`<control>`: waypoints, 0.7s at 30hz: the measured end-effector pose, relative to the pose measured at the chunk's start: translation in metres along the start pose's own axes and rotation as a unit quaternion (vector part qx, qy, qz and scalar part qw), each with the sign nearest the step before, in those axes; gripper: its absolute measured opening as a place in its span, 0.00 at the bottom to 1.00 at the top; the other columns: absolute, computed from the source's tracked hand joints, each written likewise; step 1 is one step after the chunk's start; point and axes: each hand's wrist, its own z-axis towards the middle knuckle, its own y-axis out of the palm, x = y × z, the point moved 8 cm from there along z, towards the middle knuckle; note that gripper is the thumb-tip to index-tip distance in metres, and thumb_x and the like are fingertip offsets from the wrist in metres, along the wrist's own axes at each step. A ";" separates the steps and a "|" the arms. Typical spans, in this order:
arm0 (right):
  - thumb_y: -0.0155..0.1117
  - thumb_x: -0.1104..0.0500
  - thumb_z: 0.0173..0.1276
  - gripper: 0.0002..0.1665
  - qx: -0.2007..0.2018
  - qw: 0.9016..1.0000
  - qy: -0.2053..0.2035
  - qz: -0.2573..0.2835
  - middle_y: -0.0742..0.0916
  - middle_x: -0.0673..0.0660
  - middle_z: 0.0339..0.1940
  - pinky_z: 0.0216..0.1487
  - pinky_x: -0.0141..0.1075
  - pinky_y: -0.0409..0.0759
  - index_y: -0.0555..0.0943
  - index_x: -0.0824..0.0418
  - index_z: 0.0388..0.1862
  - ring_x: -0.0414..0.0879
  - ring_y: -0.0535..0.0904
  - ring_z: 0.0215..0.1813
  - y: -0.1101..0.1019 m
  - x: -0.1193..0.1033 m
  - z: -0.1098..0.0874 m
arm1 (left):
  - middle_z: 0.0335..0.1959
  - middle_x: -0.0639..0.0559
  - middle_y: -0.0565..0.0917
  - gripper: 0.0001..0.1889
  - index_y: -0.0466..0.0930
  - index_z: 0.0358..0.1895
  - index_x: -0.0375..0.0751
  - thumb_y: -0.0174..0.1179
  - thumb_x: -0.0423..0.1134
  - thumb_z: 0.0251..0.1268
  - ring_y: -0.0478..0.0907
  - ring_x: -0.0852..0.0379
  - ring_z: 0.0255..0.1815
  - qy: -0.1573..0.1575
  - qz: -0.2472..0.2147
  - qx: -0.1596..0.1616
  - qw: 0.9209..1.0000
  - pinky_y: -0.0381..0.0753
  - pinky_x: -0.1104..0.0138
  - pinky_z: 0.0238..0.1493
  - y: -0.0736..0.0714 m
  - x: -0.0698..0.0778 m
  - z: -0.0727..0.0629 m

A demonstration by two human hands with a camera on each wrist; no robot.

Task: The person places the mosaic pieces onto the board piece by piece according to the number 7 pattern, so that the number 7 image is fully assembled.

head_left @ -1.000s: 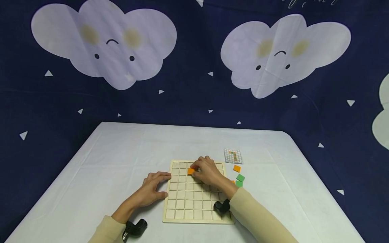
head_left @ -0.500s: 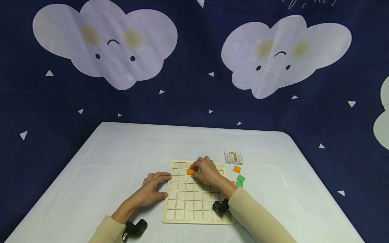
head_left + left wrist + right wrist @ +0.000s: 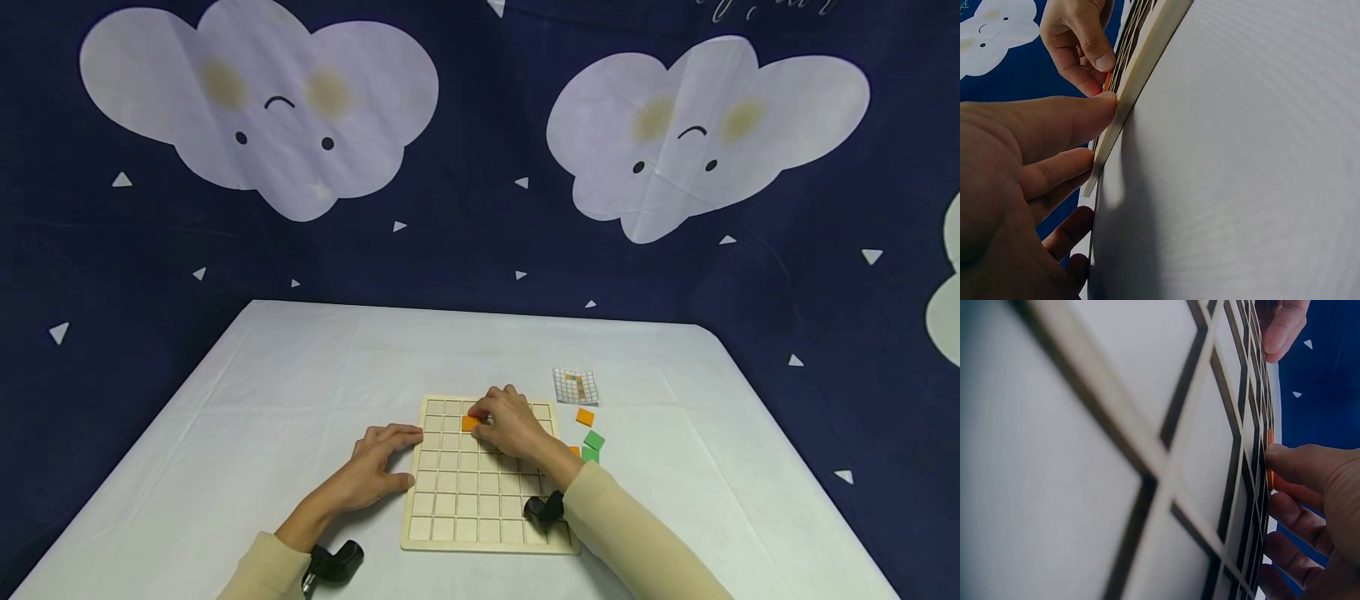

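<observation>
pinching a small, flat orange tile (image 3: 469, 423) between thumb and fingers of the right hand (image 3: 513, 423)

held left of middle in the far part of a pale wooden board (image 3: 455, 505), ridged into squares and rounded at the corners; cannot tell if lying fully flat. touching the board's left edge with the left hand (image 3: 371, 467), fingers loosely spread. on creased white cloth (image 3: 352, 358) to the right, two square green tiles (image 3: 593, 440) close together, a loose orange square (image 3: 585, 417) farther away, another orange piece (image 3: 575, 451) partly hidden; farthest, a thin, grid-printed paper (image 3: 576, 387).
</observation>
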 end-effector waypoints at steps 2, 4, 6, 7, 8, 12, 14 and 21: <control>0.69 0.54 0.58 0.15 -0.001 1.000 0.001 0.000 0.81 0.50 0.37 0.43 0.37 0.63 0.84 0.55 0.45 0.43 0.68 0.40 0.001 0.001 0.000 | 0.65 0.51 0.71 0.29 0.74 0.60 0.40 0.67 0.35 0.50 0.61 0.49 0.62 0.000 -0.001 0.000 1.000 0.52 0.50 0.60 0.000 0.000 0.000; 0.69 0.53 0.59 0.16 -0.001 1.000 0.002 0.001 0.81 0.50 0.37 0.43 0.38 0.63 0.84 0.55 0.45 0.43 0.68 0.39 0.001 0.001 0.000 | 0.65 0.51 0.71 0.29 0.74 0.60 0.40 0.67 0.35 0.50 0.61 0.49 0.62 0.001 0.000 0.001 1.000 0.52 0.49 0.60 0.000 -0.001 0.000; 0.68 0.54 0.59 0.16 -0.002 1.000 0.003 0.006 0.81 0.50 0.37 0.43 0.38 0.63 0.84 0.55 0.45 0.43 0.67 0.39 0.000 0.001 0.000 | 0.65 0.51 0.71 0.29 0.74 0.60 0.40 0.67 0.35 0.50 0.61 0.49 0.62 0.002 0.000 0.002 1.000 0.52 0.49 0.60 0.000 -0.001 0.000; 0.69 0.53 0.58 0.16 -0.001 1.000 0.003 0.009 0.81 0.50 0.37 0.43 0.38 0.63 0.84 0.56 0.45 0.43 0.67 0.39 0.000 0.001 0.000 | 0.65 0.51 0.71 0.29 0.74 0.60 0.40 0.67 0.35 0.50 0.61 0.49 0.62 0.002 0.000 0.002 1.000 0.52 0.49 0.60 0.000 -0.001 0.000; 0.69 0.53 0.58 0.16 0.001 1.000 0.003 0.011 0.81 0.50 0.37 0.43 0.38 0.63 0.84 0.56 0.45 0.43 0.67 0.39 -0.001 0.001 -0.001 | 0.65 0.51 0.71 0.29 0.74 0.60 0.40 0.67 0.35 0.50 0.61 0.49 0.63 0.003 -0.001 0.002 1.000 0.52 0.49 0.60 0.000 -0.001 0.000; 0.69 0.53 0.57 0.16 0.013 1.000 0.004 0.018 0.81 0.50 0.36 0.43 0.38 0.63 0.84 0.56 0.44 0.43 0.67 0.38 -0.005 0.001 -0.002 | 0.65 0.51 0.71 0.29 0.74 0.60 0.41 0.67 0.35 0.50 0.61 0.49 0.62 0.001 0.001 0.002 1.000 0.52 0.50 0.59 0.000 -0.002 0.000; 0.69 0.53 0.57 0.15 0.018 1.000 0.007 0.019 0.81 0.50 0.36 0.42 0.38 0.63 0.85 0.56 0.44 0.43 0.67 0.37 -0.007 0.002 -0.003 | 0.65 0.51 0.71 0.29 0.74 0.60 0.41 0.67 0.35 0.50 0.61 0.50 0.62 -0.001 0.003 0.003 1.000 0.53 0.51 0.59 0.000 -0.002 0.000; 0.67 0.55 0.59 0.14 0.021 0.998 0.026 0.062 0.81 0.51 0.37 0.44 0.39 0.62 0.85 0.57 0.45 0.43 0.66 0.39 -0.020 0.004 -0.012 | 0.65 0.51 0.72 0.29 0.74 0.60 0.41 0.67 0.35 0.50 0.61 0.50 0.61 0.002 0.005 0.004 1.000 0.53 0.52 0.58 0.000 -0.001 0.000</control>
